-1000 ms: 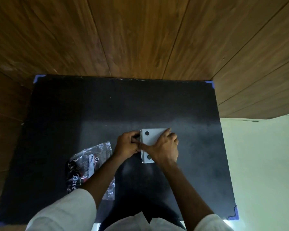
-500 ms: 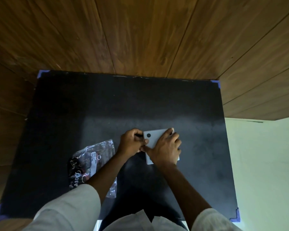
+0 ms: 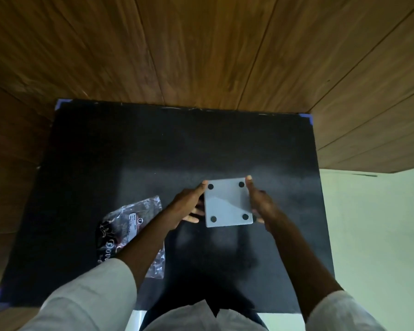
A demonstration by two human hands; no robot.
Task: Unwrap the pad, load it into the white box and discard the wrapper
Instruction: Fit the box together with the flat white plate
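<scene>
White, four dark dots up, the box (image 3: 228, 203) sits squarely between my hands above the black mat (image 3: 129, 163): left hand (image 3: 189, 206) and right hand (image 3: 261, 204) clamp its opposite sides. The wrapper (image 3: 132, 225) lies nearer my left.

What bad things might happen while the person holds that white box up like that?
1. The white box is pinched only at its side edges between the left hand and right hand, so it might slip and drop onto the black mat.
2. The wrapper lies partly under the left forearm; moving that arm might drag it along or push it off the mat.
</scene>
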